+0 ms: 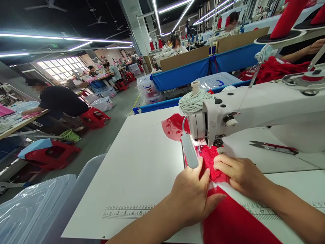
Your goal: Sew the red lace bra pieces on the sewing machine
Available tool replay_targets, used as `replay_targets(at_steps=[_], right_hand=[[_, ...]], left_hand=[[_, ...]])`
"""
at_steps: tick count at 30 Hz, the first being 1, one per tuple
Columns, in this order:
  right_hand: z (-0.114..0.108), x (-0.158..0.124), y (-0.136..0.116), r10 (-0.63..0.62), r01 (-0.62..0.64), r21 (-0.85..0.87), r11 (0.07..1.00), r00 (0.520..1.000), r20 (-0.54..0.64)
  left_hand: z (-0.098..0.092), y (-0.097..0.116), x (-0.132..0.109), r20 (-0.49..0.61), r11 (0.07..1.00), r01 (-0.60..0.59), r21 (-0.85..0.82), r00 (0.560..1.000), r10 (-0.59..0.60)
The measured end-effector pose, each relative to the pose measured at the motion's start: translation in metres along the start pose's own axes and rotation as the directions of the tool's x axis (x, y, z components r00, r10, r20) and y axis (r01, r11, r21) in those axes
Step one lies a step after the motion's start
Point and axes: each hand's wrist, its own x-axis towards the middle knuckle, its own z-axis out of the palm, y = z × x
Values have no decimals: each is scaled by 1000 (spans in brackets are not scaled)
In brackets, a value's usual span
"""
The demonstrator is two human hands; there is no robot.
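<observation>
**Both hands flat on red cloth at the needle**

My left hand [193, 200] lies palm down, fingers stretched out and close together, pressing the red fabric [228, 220] against the white table [142, 162]; it grips nothing. My right hand [238, 174] rests just across from it, knuckles bent, fingertips pinning the red lace [212, 162] without closing around it. The lace sits right under the head of the sewing machine [254, 108], and a hand on each side holds the cloth taut and flat there. The lamp [189, 150] hangs low beside the needle, lighting the spot between my hands. The thread snips [274, 146] lie on the table to my right, within easy reach.
</observation>
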Motion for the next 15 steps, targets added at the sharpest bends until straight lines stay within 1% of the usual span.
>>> replay_targets(at_steps=[7,13,15], right_hand=[[-3,3,-1,-1,1,6,1000,1000,3],[-5,4,0,-21,22,-13,1000,1000,16],[-4,3,0,-21,22,-15,1000,999,30]], left_hand=[[5,-2,-2,-54,999,21,24,998,-20],[3,-1,-1,-42,1000,19,21,999,-18],[3,-1,0,-53,1000,15,23,998,-14]])
